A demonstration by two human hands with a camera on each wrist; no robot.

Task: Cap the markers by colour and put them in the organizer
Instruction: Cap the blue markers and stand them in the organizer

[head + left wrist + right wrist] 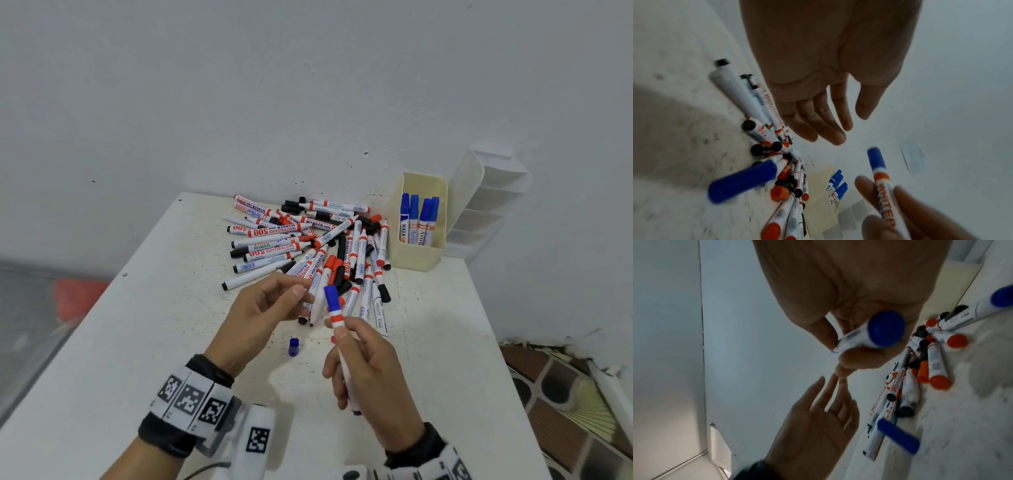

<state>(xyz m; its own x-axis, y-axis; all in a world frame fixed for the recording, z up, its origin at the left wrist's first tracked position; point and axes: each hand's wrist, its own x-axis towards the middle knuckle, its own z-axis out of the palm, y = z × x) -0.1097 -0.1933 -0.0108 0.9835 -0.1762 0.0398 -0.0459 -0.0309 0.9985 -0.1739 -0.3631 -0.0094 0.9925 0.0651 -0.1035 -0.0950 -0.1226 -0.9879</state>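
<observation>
Blue-capped marker [337, 329]: held upright-tilted in the right hand [370, 370], cap end pointing to about 11 o'clock, cap seated on the barrel above an orange band. Right fingers [334, 380] curl round the white barrel; thumb tip [342, 334] presses just below the band. In the right wrist view the blue butt end [887, 329] faces the camera, pinched between thumb and fingers.

Left hand [263, 308]: at 9 o'clock of the marker, apart from it, holding nothing. Fingers [830, 126] straight and loosely spread, palm open, tips over the near edge of the marker pile [308, 246].

Loose blue cap [294, 346]: lies on the white table [137, 342], at 7 o'clock of the held marker, between the two wrists.

Pile: red, black and uncapped markers, at 12 o'clock of the hands.

Cream organizer [419, 253]: at 2 o'clock, beside the pile, four blue-capped markers [419, 219] standing inside. White tiered tray [486, 205] just right of it, against the wall.
</observation>
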